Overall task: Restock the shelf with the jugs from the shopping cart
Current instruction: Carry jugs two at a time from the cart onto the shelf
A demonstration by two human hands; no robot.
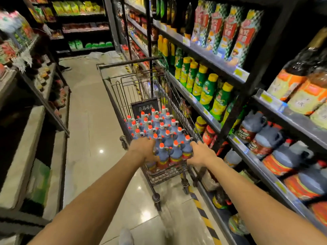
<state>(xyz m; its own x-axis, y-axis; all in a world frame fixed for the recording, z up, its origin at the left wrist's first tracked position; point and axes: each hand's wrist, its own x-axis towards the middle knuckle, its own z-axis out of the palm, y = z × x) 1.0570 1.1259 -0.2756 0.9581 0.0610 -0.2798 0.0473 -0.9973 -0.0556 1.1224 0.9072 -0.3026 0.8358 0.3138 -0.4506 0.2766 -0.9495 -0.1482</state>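
Head view: two bare forearms are seen stretched forward from the bottom of the frame toward a wire shopping cart [122, 96] standing in a shop aisle. The left hand [145, 149] is laid on the near left corner of the cart, its fingers curled down over the rim and against the nearest jugs; whether a jug is actually gripped cannot be told. The right hand [201, 153] is placed at the near right corner, fingers bent over the rim beside a jug, and its hold likewise cannot be told. The cart basket is filled with jugs [159, 131], grey-blue in body with orange caps and red-yellow labels, packed upright in tight rows from the near end to about the middle. Behind them a dark sign [145, 106] is propped in the cart. Just to the right of the cart a dark metal shelf [265, 175] runs along the aisle; similar grey jugs with red labels [260, 137] are stocked on it at hand height. On the tier above, green and yellow bottles [207, 87] are lined up, and tall packaged bottles [228, 29] are set higher still. A black and yellow striped line [203, 213] is marked on the glossy tiled floor [85, 121] along the shelf base. Further shelves are seen on the left and at the far end, blurred.
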